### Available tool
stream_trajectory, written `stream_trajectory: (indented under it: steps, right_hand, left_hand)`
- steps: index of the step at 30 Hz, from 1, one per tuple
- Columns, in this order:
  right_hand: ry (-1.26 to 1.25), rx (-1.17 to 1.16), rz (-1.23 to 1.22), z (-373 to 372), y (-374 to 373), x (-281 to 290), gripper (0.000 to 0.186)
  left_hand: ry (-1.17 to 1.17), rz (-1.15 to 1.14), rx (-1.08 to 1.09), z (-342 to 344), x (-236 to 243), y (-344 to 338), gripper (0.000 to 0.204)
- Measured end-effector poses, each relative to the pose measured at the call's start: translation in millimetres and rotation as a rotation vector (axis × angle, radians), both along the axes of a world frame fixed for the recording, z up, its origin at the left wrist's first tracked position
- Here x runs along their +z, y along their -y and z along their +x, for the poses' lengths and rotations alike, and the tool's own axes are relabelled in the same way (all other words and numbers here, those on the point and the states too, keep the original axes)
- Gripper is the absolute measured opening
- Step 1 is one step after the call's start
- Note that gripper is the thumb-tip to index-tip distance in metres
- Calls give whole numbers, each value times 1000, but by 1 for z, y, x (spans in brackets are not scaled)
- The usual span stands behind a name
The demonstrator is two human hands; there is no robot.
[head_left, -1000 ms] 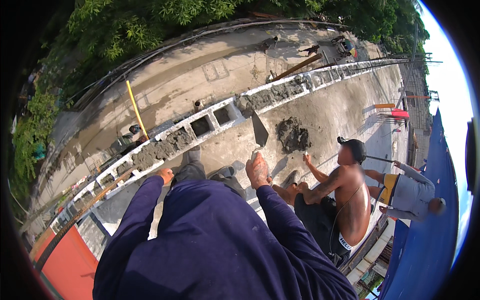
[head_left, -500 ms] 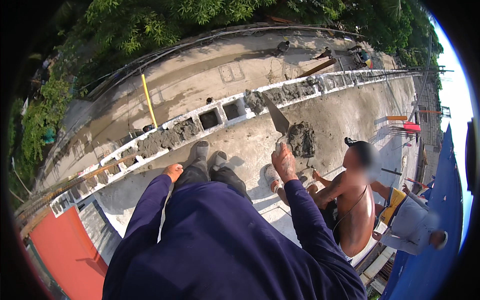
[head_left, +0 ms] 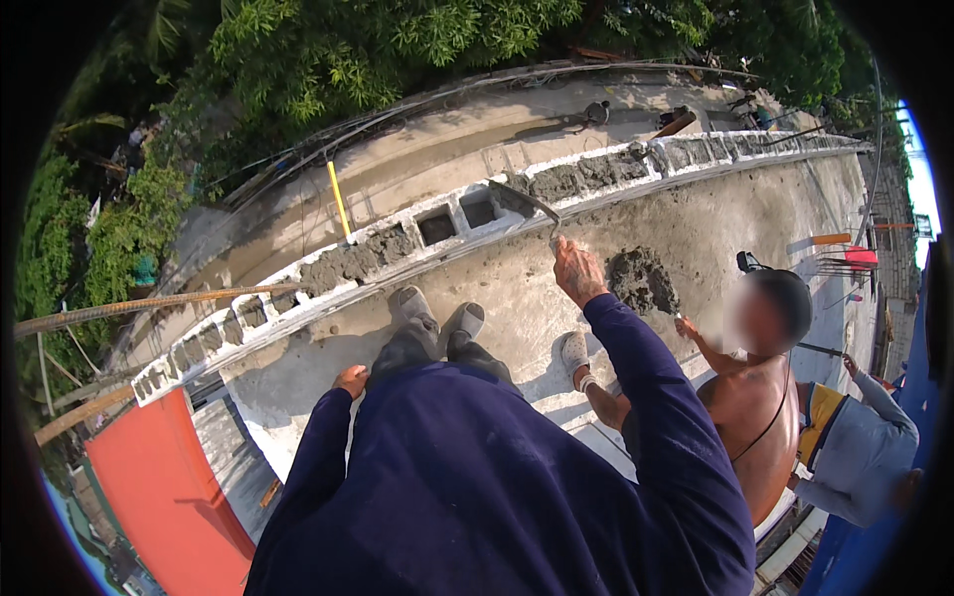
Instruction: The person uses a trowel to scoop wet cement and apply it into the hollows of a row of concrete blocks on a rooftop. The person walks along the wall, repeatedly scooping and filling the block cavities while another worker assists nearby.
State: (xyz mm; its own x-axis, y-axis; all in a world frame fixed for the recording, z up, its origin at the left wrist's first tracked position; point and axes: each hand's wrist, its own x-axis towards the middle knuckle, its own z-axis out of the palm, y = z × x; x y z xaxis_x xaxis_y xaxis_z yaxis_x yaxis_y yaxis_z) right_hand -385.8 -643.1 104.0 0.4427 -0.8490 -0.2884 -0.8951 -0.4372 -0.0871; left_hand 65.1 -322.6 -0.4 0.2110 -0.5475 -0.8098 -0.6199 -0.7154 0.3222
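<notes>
My right hand is closed around the handle of a trowel. The trowel's blade, seen nearly edge-on, lies over the top of a hollow-block wall, at the right side of an unfilled cell. Another hollow cell is just left of it. Grey mortar fills cells farther along on both sides. Beside my thigh hangs my left hand, its fingers curled and nothing visible in them. A mortar heap lies on the concrete floor right of my right hand.
A co-worker crouches at my right, one hand near the mortar heap. Behind, another person stands in grey. Rebar sticks out across the wall's left end, and a yellow bar rises behind it. Beyond the wall lies a lower road.
My right hand has brought the trowel up to the wall top, turning its blade from broadside to edge-on. The crouching co-worker has shifted, and the view has moved slightly.
</notes>
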Motion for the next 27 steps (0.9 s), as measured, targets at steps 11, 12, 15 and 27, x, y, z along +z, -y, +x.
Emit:
stream_trajectory:
  steps: [11,12,15,27]
  right_hand:
    - [408,-666,-63,105,-76,-20,14]
    - [406,-618,-70,109,-80,-20,16]
    - [381,-461,-94,121,-92,-15,20]
    - [222,-779,111,158,-270,-27,42]
  left_hand:
    - [-76,-24,-5,3,27,17,40]
    - [-116,-16,35,6,27,19,40]
    - [-157,-100,8,14,27,25,37]
    - [-41,-196,-129,173,-22,-43,33]
